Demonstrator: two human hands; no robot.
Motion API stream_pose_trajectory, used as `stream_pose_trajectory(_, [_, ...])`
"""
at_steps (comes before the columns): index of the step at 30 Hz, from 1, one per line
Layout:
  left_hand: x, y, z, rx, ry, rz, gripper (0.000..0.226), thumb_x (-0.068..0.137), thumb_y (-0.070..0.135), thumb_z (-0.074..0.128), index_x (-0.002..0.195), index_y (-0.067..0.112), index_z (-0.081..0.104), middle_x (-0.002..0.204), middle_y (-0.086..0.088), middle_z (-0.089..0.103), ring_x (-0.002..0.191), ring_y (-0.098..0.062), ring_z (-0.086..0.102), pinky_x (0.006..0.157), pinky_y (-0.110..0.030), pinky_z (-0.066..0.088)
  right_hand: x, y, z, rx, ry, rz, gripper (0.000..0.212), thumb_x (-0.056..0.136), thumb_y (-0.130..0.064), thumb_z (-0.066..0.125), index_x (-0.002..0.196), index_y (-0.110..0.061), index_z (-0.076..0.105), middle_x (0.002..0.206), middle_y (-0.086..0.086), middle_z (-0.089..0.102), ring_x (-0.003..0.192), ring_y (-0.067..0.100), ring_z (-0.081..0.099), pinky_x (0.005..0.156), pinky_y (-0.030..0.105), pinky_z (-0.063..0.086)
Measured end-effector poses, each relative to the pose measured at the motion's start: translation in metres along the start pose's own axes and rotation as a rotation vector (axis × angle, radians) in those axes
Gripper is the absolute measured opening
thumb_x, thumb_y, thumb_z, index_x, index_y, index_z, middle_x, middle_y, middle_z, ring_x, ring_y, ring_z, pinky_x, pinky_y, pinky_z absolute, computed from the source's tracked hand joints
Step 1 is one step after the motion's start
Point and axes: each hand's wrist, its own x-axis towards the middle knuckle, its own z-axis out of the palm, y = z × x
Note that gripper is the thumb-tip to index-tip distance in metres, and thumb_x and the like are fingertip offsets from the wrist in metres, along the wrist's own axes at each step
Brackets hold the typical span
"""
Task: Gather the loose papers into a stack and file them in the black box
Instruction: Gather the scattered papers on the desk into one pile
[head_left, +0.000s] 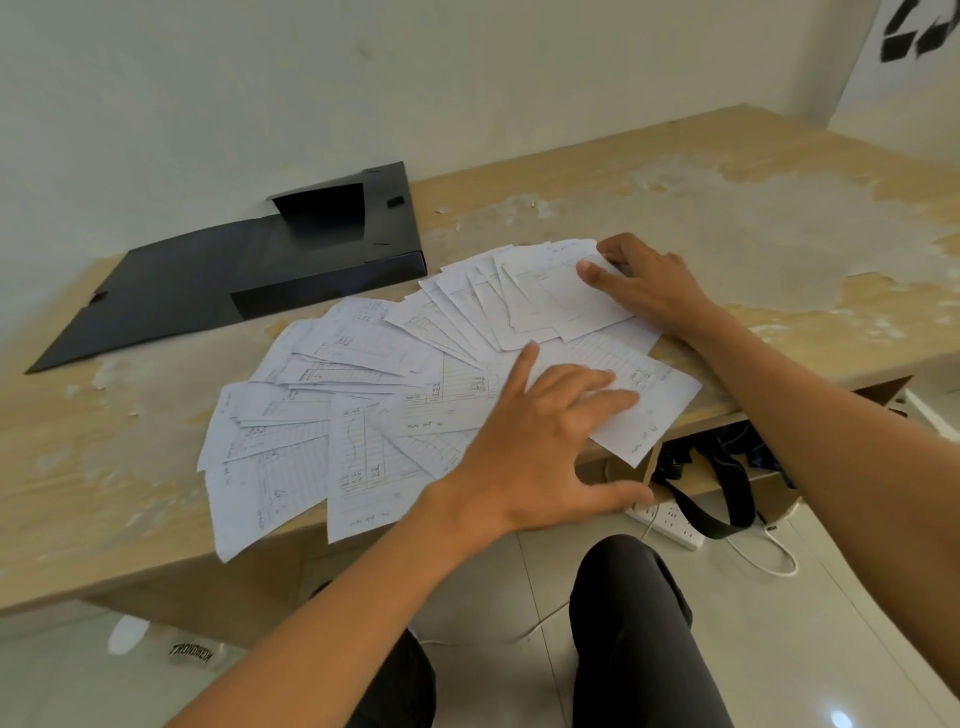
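Several loose white papers (363, 405) with printed grids and handwriting lie fanned across the wooden table (727, 218), some hanging over its front edge. My left hand (545, 447) rests flat on the papers at the fan's right end, fingers spread. My right hand (644, 280) presses on the far right sheets near the top of the fan, thumb on a sheet. The black box (260, 270) lies open and flat behind the papers against the wall, its flap folded out to the left.
The tabletop is worn with pale peeling patches. Under the table at right are a black strap (722, 499), a white power strip (670, 525) and a cable on the tiled floor. My knees in dark trousers (634, 613) are below the table edge.
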Motion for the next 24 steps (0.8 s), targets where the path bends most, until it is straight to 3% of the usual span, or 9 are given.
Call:
stream_pose_trajectory(2, [0.001, 0.003, 0.005, -0.017, -0.012, 0.036, 0.059, 0.081, 0.056, 0.060, 0.130, 0.024, 0.054, 0.136, -0.002, 0.052, 0.129, -0.015, 0.040, 0.117, -0.048, 0.002, -0.002, 0.000, -0.001, 0.022, 0.006, 0.003, 0.061, 0.089, -0.064, 0.039, 0.129, -0.019, 0.044, 0.135, 0.001, 0.053, 0.124, 0.019, 0.050, 0.110, 0.049, 0.024])
stream_pose_trajectory(5, [0.001, 0.003, 0.006, -0.086, 0.079, 0.066, 0.027, 0.087, 0.035, 0.060, 0.109, 0.022, 0.069, 0.118, -0.001, 0.065, 0.114, -0.012, 0.052, 0.115, -0.052, 0.014, -0.004, -0.001, -0.002, 0.056, 0.011, 0.012, 0.061, 0.089, -0.064, 0.037, 0.129, -0.019, 0.045, 0.135, 0.001, 0.054, 0.124, 0.018, 0.050, 0.108, 0.046, 0.028])
stream_pose_trajectory(7, [0.001, 0.002, 0.003, -0.106, 0.126, 0.068, 0.018, 0.087, 0.026, 0.061, 0.100, 0.021, 0.073, 0.108, 0.001, 0.069, 0.106, -0.010, 0.056, 0.114, -0.049, 0.019, -0.006, -0.002, -0.003, 0.068, 0.009, 0.016, 0.060, 0.090, -0.064, 0.036, 0.129, -0.018, 0.046, 0.135, 0.002, 0.054, 0.124, 0.019, 0.050, 0.107, 0.045, 0.031])
stream_pose_trajectory(13, [-0.005, -0.016, -0.024, -0.114, 0.296, -0.010, 0.014, 0.082, 0.023, 0.062, 0.086, 0.016, 0.074, 0.094, 0.003, 0.073, 0.094, -0.008, 0.061, 0.109, -0.042, 0.029, -0.007, -0.004, -0.005, 0.094, 0.014, 0.035, 0.059, 0.092, -0.063, 0.030, 0.127, -0.019, 0.048, 0.132, 0.003, 0.057, 0.121, 0.025, 0.050, 0.099, 0.039, 0.034])
stream_pose_trajectory(19, [-0.023, -0.032, -0.033, -0.141, 0.265, -0.058, 0.017, 0.081, 0.024, 0.059, 0.082, 0.014, 0.072, 0.092, 0.003, 0.072, 0.093, -0.005, 0.060, 0.108, -0.029, 0.031, -0.008, -0.003, -0.006, 0.106, 0.017, 0.035, 0.059, 0.093, -0.062, 0.027, 0.125, -0.019, 0.049, 0.127, 0.002, 0.056, 0.116, 0.026, 0.050, 0.090, 0.036, 0.033])
stream_pose_trajectory(24, [-0.037, -0.038, -0.028, -0.197, 0.280, -0.118, 0.013, 0.080, 0.020, 0.060, 0.083, 0.015, 0.071, 0.099, 0.007, 0.069, 0.099, -0.002, 0.058, 0.100, -0.030, 0.040, -0.007, -0.001, -0.005, 0.112, 0.016, 0.049, 0.059, 0.092, -0.064, 0.027, 0.124, -0.020, 0.050, 0.127, 0.003, 0.057, 0.116, 0.027, 0.050, 0.086, 0.034, 0.033])
